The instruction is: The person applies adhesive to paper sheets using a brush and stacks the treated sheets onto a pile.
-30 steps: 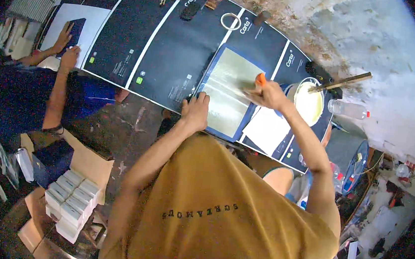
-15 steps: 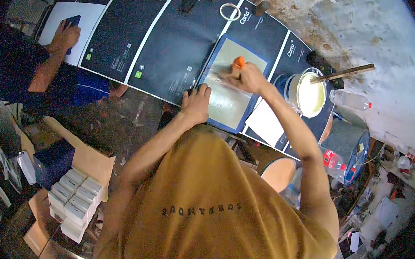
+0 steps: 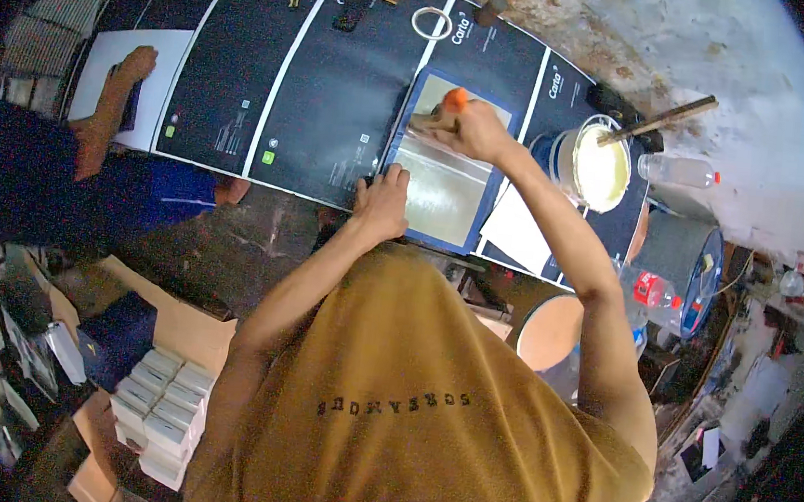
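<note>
And here the right hand [image 3: 476, 132] is clenching an orange-handled tool [image 3: 455, 99], probably a brush, its working end too blurred to read, over the far part of the blue-edged cover [image 3: 443, 202]. That cover is lying on the dark counter [image 3: 324, 108], its pale panels showing a sheen. The left hand [image 3: 383, 206] is resting loosely spread at the near left edge, steadying rather than clasping, it seems. To the right, a bucket [image 3: 556, 159] is holding something creamy, with a wooden stick [image 3: 671, 118] leaning out. We are looking, I'd judge, at the spreading step; the next move is calling for even strokes into the far corners, left fingers staying clear.
</note>
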Demonstrator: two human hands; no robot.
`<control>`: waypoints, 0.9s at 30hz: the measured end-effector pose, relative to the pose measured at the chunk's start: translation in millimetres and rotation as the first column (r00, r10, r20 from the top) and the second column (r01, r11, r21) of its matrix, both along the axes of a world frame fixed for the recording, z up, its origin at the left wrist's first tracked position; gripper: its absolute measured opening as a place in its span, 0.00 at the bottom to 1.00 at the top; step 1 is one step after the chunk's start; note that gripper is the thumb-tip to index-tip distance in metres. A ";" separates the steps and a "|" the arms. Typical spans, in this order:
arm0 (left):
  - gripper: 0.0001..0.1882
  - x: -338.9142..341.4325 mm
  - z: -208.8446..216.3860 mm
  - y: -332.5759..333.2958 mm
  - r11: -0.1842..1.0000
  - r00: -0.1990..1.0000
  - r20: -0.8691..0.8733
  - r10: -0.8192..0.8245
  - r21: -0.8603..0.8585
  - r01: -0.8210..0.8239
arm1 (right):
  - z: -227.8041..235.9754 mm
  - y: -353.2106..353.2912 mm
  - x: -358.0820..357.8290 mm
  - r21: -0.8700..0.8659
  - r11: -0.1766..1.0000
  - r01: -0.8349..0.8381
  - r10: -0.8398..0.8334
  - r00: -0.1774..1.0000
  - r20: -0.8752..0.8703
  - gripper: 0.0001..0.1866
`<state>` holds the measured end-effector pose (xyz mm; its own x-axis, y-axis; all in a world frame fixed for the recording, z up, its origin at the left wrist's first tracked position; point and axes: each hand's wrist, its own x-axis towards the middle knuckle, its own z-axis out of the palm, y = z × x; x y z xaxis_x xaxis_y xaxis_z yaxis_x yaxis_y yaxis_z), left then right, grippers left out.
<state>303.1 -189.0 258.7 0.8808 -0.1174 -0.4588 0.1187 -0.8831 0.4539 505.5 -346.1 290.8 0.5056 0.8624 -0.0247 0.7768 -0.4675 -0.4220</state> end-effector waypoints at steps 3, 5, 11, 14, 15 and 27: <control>0.45 -0.4 -4.3 3.8 1.000 1.000 0.008 0.002 -0.003 -0.001 | 5.5 -18.6 -3.7 -0.183 0.981 -0.061 0.056 0.998 -0.035 0.21; 0.45 -3.1 -1.9 4.5 1.000 1.000 0.023 -0.010 -0.011 0.010 | 14.2 -60.0 -2.2 -0.363 0.931 -0.033 0.007 0.997 -0.073 0.20; 0.45 -0.3 -6.5 2.9 1.000 1.000 0.014 -0.026 -0.005 0.026 | 68.1 -62.2 -16.1 -0.411 0.881 0.236 -0.234 0.971 0.056 0.21; 0.46 0.4 -5.1 2.6 0.999 0.999 0.038 -0.033 -0.001 0.033 | 8.1 -18.5 -43.0 0.177 0.769 0.614 -0.606 0.789 -0.101 0.18; 0.44 1.5 -1.5 2.4 0.999 0.999 0.036 -0.040 0.008 0.040 | -11.7 2.3 -57.9 0.363 0.649 0.669 -0.652 0.734 -0.190 0.19; 0.45 8.7 10.6 -8.9 0.986 0.988 0.036 -0.149 0.087 0.145 | -26.8 -81.9 -123.4 0.489 0.185 0.852 -0.870 0.374 -0.321 0.15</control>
